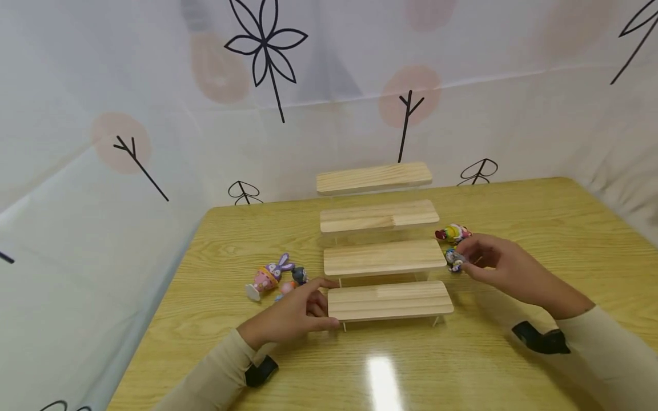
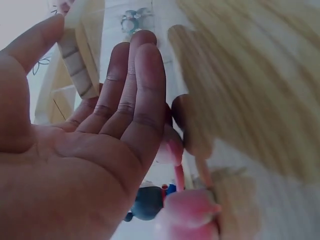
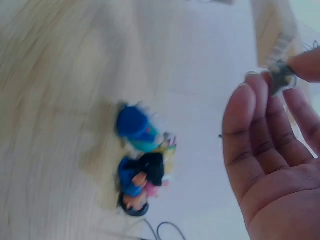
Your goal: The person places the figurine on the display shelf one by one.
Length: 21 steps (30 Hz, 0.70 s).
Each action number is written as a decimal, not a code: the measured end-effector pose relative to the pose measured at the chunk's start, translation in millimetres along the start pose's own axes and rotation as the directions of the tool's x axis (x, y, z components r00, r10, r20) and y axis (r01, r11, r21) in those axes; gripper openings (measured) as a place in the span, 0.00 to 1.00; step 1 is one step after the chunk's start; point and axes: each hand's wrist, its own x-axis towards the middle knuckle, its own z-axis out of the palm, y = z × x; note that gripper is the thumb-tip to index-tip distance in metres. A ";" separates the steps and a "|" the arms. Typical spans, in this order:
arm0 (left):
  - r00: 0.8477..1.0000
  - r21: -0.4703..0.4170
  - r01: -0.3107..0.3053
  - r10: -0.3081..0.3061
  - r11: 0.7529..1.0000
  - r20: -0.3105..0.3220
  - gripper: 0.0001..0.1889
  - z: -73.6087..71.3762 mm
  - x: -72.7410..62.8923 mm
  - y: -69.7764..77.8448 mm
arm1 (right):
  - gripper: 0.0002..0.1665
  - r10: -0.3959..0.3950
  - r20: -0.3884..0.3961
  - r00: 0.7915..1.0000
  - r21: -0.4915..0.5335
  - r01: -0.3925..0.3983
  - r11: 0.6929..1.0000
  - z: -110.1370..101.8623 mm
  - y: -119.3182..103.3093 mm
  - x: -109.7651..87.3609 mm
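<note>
A light-wood riser stand with several shelves stands mid-table. My left hand holds the left end of its lowest shelf, thumb at the front edge and index finger at the rear. Its other fingers stretch out straight in the left wrist view. Right of the stand, my right hand pinches a small grey figurine between thumb and fingertips. Behind that hand lies a red and yellow figurine. A blue-hatted figurine and a black-haired figurine show in the right wrist view.
Left of the stand lie a purple-eared rabbit figurine, a dark figurine and a pinkish figurine, partly behind the left hand. A patterned white cloth hangs behind the wooden table. Higher shelves rise toward the back.
</note>
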 end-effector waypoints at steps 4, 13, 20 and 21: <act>1.000 -0.032 0.003 -0.003 0.999 0.022 0.34 -2.7 5.0 -5.8 | 0.19 0.037 -0.002 0.999 0.108 -0.036 0.994 -5.4 -7.9 2.5; 0.998 -0.069 0.023 -0.018 0.997 0.064 0.34 -7.2 12.9 -11.3 | 0.16 0.055 0.020 0.998 0.189 -0.058 0.980 -3.9 -30.0 16.2; 0.995 -0.119 0.011 0.002 0.993 0.104 0.35 -8.8 11.0 -15.1 | 0.14 0.008 0.032 0.999 0.158 -0.013 0.987 -2.3 -50.8 32.4; 0.994 -0.133 0.008 0.007 0.991 0.111 0.34 -9.6 11.2 -15.9 | 0.14 0.009 0.029 1.000 0.155 -0.014 0.988 -2.1 -54.3 35.7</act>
